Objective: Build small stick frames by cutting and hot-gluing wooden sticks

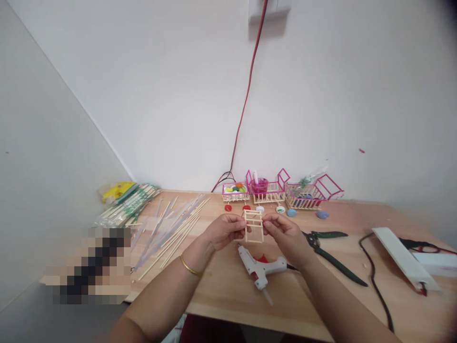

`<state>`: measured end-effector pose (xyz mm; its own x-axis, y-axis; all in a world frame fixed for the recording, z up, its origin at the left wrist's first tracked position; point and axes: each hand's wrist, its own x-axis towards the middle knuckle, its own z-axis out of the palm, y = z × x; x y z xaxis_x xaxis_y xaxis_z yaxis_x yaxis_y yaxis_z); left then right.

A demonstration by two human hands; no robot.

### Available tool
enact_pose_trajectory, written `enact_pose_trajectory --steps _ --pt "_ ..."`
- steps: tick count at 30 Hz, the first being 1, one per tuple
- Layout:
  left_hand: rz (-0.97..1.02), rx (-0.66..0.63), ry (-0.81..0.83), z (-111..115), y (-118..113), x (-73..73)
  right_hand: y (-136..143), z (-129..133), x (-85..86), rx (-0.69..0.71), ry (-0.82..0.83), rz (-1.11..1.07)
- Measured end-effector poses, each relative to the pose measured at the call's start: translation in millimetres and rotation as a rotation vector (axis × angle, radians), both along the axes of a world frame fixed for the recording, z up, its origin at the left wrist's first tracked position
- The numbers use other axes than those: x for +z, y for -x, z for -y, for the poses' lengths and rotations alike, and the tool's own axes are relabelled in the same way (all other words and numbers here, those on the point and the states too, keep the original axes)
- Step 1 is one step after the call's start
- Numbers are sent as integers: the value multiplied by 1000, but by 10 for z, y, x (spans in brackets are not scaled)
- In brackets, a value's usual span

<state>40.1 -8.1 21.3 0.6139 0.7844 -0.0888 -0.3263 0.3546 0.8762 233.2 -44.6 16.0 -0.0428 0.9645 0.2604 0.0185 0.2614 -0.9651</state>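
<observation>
Between both hands, a small frame of pale wooden sticks (254, 226) is held up above the table. My left hand (228, 228) pinches its left side, and my right hand (282, 232) grips the right side with thumb and fingers. Just below lies a white glue gun (262, 271) with a red trigger, a clear glue stick poking from its rear. Behind the hands stand three little stick carts with magenta trim: a left cart (235, 191), a middle cart (269, 193) and a right cart (307, 196). Their wheels look like bottle caps.
Loose wooden sticks (182, 231) and clear glue sticks lie at left, near packaged sticks (130, 205). At right are green-handled cutters (335, 259), a white power strip (403, 257), a black cord (373, 267) and scissors (419, 245). A red-black cable (246, 95) hangs down the wall.
</observation>
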Motion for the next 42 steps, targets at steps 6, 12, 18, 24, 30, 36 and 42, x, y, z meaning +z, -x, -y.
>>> enact_pose_trajectory --steps 6,12,18,24,30,36,42 --pt "-28 13 -27 -24 7 -35 14 4 5 37 29 -69" --pt "-113 32 -205 -14 13 6 14 14 33 3 11 -50" --pt "-223 -11 -319 2 10 37 32 30 68 -25 94 -20" --pt "-223 27 -411 14 21 112 20 11 19 -16 101 -9" --pt "-174 140 -356 8 -21 76 48 5 3 13 117 17" --pt "-120 171 -273 12 -55 26 57 2 -5 28 132 12" --pt "-6 189 -101 25 -74 49 67 -8 -54 95 153 -57"
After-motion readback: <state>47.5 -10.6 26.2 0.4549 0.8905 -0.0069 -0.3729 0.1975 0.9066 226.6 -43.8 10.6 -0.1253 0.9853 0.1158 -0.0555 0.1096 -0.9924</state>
